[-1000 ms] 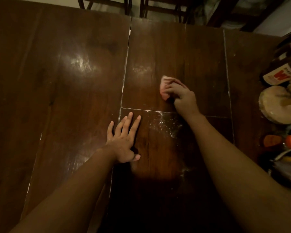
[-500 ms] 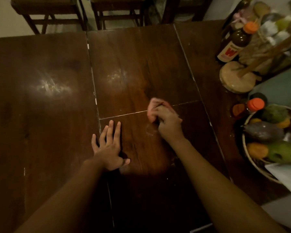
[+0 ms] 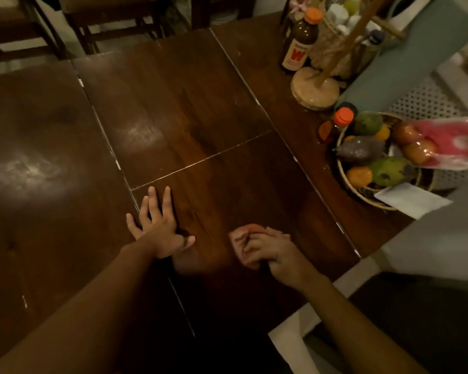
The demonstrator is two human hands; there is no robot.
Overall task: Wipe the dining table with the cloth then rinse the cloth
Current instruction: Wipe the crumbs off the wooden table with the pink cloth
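Pink cloth [image 3: 237, 238] bunched in right hand [image 3: 273, 255], fingers curled round it, pressed on dark wooden bench [image 3: 200, 103] near front edge. Left hand [image 3: 158, 230] flat beside it, fingers straight. Fruit basket [image 3: 340, 168] at right.

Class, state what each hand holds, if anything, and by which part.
The right hand grips the bunched cloth over its top; the left hand lies flat on the table, holding nothing.

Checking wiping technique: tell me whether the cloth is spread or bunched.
Bunched: the cloth is a wad gripped in the right hand.
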